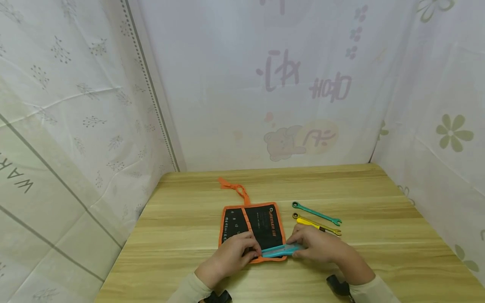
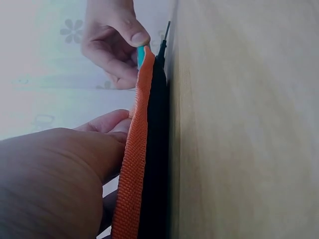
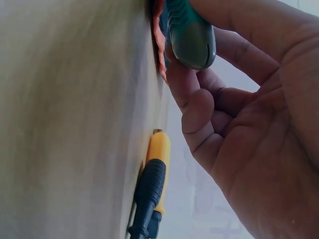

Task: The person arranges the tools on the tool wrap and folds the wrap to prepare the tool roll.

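Note:
The black tool pouch (image 1: 265, 227) with orange trim lies flat on the table. Across its near edge is a light-blue utility knife (image 1: 280, 251), its teal and grey end (image 3: 192, 37) large in the right wrist view. My right hand (image 1: 316, 244) grips that knife between thumb and fingers at the pouch's right side. With bent fingers, my left hand (image 1: 236, 254) pinches the pouch's orange edging (image 2: 134, 149) near the knife's other end. Those fingertips are partly hidden behind the edging in the left wrist view, so how far the knife sits in a pocket is unclear.
Right of the pouch lie a green wrench (image 1: 316, 213), a yellow wrench (image 1: 326, 226) and a yellow-and-black handled tool (image 3: 154, 174). An orange tie strap (image 1: 235, 187) extends from the pouch's far edge. Printed curtains (image 1: 227, 105) stand around the wooden table (image 1: 170, 231).

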### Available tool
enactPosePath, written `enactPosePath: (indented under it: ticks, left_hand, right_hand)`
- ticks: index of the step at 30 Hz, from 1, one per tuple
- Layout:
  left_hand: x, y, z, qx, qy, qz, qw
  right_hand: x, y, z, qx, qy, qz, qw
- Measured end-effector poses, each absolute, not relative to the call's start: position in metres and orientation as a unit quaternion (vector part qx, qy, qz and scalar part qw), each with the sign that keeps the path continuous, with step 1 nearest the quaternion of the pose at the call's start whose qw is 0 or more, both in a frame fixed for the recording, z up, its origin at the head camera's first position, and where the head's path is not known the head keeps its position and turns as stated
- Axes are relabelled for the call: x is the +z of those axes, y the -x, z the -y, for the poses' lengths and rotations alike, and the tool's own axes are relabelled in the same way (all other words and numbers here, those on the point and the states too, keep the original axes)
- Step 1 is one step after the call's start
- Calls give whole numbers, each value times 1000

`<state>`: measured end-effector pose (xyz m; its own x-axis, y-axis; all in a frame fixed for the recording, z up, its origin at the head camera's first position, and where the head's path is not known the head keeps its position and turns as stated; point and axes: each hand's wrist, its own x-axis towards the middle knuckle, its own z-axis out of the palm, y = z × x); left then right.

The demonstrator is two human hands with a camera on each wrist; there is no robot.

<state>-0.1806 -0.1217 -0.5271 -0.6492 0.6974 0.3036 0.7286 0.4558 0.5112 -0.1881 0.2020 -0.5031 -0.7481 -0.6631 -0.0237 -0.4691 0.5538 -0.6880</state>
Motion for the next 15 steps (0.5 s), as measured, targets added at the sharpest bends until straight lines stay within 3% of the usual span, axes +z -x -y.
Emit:
enactPosePath:
  ticks: [15]
  left_hand:
    - [-528,181,122,-321,425,846,24]
  right_hand:
    - [-508,185,-186,-323,330,-879,117]
